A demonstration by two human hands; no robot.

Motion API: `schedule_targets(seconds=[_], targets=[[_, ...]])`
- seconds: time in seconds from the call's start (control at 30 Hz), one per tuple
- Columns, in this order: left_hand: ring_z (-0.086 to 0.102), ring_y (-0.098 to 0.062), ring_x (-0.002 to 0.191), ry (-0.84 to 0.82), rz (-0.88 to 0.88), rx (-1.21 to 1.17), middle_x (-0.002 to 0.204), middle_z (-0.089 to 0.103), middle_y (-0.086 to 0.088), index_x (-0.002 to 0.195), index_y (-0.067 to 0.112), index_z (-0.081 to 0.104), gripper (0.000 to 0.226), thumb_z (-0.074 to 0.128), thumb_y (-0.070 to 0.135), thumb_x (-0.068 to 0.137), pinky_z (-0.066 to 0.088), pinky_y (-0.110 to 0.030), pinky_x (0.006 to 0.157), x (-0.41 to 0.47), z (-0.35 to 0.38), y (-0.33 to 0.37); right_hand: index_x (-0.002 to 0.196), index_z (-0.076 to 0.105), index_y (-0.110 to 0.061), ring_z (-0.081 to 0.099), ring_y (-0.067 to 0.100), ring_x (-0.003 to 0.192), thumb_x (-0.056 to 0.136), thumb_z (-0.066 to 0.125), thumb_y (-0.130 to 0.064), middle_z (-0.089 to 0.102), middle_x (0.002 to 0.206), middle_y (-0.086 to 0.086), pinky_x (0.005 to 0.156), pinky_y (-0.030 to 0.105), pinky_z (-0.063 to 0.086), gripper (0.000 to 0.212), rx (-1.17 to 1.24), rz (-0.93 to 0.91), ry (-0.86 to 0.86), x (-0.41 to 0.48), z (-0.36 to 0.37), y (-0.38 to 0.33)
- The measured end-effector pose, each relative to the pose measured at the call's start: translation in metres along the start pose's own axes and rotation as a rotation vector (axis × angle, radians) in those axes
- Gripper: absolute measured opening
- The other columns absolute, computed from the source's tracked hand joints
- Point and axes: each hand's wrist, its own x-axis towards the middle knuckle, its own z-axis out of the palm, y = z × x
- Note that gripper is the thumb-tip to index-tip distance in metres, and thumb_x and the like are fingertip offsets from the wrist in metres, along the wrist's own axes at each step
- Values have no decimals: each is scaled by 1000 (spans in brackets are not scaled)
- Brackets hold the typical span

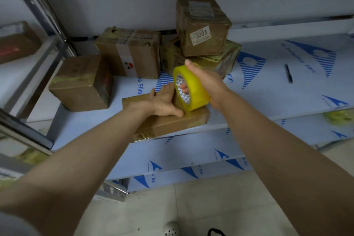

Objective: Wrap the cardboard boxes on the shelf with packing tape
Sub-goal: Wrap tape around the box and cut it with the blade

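Note:
A flat cardboard box (172, 123) lies at the front edge of the shelf (268, 92), with glossy tape on its near left corner. My left hand (162, 102) presses flat on its top, fingers straight and thumb spread. My right hand (206, 80) grips a yellow roll of packing tape (193, 90), fingers through its core, and holds it on edge on the box's top just right of the left hand. Several other cardboard boxes stand behind: one at the left (82, 82), one behind it (132, 51), and a stack at the back (203, 27).
A dark pen (288, 73) lies on the shelf to the right. The shelf boards carry blue-printed protective film. A metal upright (47, 17) stands at the left, with another box (17, 41) beyond it. Lower shelves and a tiled floor (191, 207) lie below.

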Motion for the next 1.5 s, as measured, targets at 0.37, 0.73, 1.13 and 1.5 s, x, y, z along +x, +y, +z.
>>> schedule_targets(seconds=[0.37,0.73,1.13,1.5], targets=[[-10,-16,147,96,-36,122,160,-7,-3,151,16,-12,142,74,71,53,-13,-41,116,5,19,-6,60,54,-17,52,0,32,87,66,-29,54,36,-10,39,10,44,32,13,-42,94,-49,-6,16],[-9,-21,147,72,-7,135,160,-7,-6,150,33,-11,132,77,65,56,-9,-46,117,-1,16,-1,87,62,13,64,30,63,77,68,-53,66,80,30,70,50,56,66,-165,54,109,-108,-26,94],[0,-25,147,155,-167,69,160,-1,-8,154,18,8,74,23,62,95,-4,-48,116,37,-4,45,76,52,11,58,32,60,60,64,-64,57,82,38,58,42,48,78,-103,57,175,-81,-20,146],[58,-34,100,415,-209,178,109,63,-19,98,5,62,64,17,49,101,37,-34,71,75,20,52,40,43,-24,40,9,49,86,68,-33,36,44,-11,54,22,31,53,-114,109,179,-66,-24,161]])
